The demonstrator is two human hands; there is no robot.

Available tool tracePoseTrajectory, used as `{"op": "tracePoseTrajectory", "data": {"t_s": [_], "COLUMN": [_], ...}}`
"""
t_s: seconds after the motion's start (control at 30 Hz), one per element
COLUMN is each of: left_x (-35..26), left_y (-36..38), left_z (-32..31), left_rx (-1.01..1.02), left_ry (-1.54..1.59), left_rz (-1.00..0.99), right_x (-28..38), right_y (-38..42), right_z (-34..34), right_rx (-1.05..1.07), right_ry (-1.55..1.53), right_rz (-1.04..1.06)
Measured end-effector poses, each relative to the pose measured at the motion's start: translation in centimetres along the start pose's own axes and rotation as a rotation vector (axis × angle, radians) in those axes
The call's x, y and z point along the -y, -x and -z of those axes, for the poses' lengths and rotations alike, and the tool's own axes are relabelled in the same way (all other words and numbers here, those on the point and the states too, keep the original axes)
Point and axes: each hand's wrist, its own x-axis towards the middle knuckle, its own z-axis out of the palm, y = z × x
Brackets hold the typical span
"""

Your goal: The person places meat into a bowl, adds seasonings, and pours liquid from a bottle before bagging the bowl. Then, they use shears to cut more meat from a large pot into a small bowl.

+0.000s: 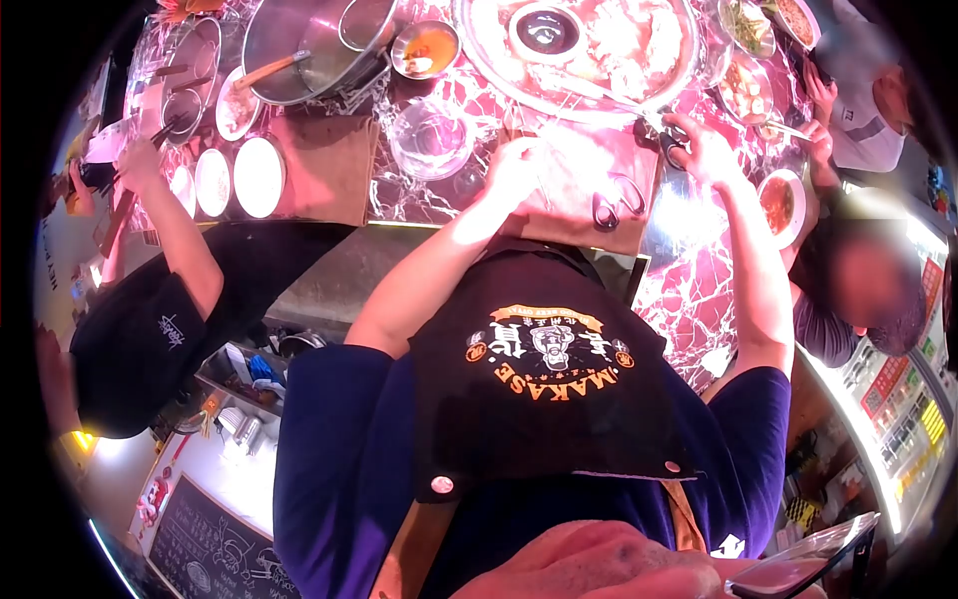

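Taking the brown mat (559, 228) as a clock face, the right hand (707, 155) works at two o'clock, fingers closed around the dark-handled scissors (673, 148) at the mat's edge; that grip looks meant to keep the loops under control. The left hand (513, 168) sits near ten o'clock, fingers bent over the mat. Glare washes out its fingertips, so I cannot tell whether they pinch anything or are loose.

The spare scissors (605, 213) lie toward four o'clock, loops near the body, which makes them easy to pick up. At twelve o'clock stands the big platter (504, 92), within reach of both hands; its central bowl (547, 31) seems placed to keep dark sauce apart from the food around it. The clear bowl (431, 160) sits beyond the left hand, toward ten o'clock, leaving the mat free for handwork.
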Motion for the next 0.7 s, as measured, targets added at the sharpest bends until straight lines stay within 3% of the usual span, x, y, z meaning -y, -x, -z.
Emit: {"op": "tracePoseTrajectory", "data": {"t_s": [0.13, 0.2, 0.3, 0.53, 0.6, 0.7], "left_x": [-0.1, 1.6, 0.7, 2.0, 2.0, 0.1], "left_y": [-0.3, -1.3, -1.1, -3.0, -4.1, -3.8], "left_z": [-0.1, -0.5, -0.7, -1.4, -2.2, -2.9], "left_rx": [-0.006, -0.068, -0.071, -0.059, -0.107, -0.107], "left_ry": [-0.082, -0.221, -0.307, -0.224, -0.193, -0.176], "left_rz": [0.059, -0.069, -0.033, -0.037, -0.222, -0.114], "right_x": [0.0, 0.0, 0.1, 2.2, 3.1, 4.1], "right_y": [0.0, 0.0, 0.1, 0.8, 0.8, 0.5], "right_z": [-0.2, -0.2, -0.2, 0.3, 0.3, 0.0], "right_rx": [-0.005, -0.004, -0.018, -0.022, -0.003, 0.021], "right_ry": [0.021, 0.028, 0.025, 0.035, 0.054, 0.069], "right_rz": [0.000, -0.001, 0.032, 0.016, -0.003, -0.084]}}
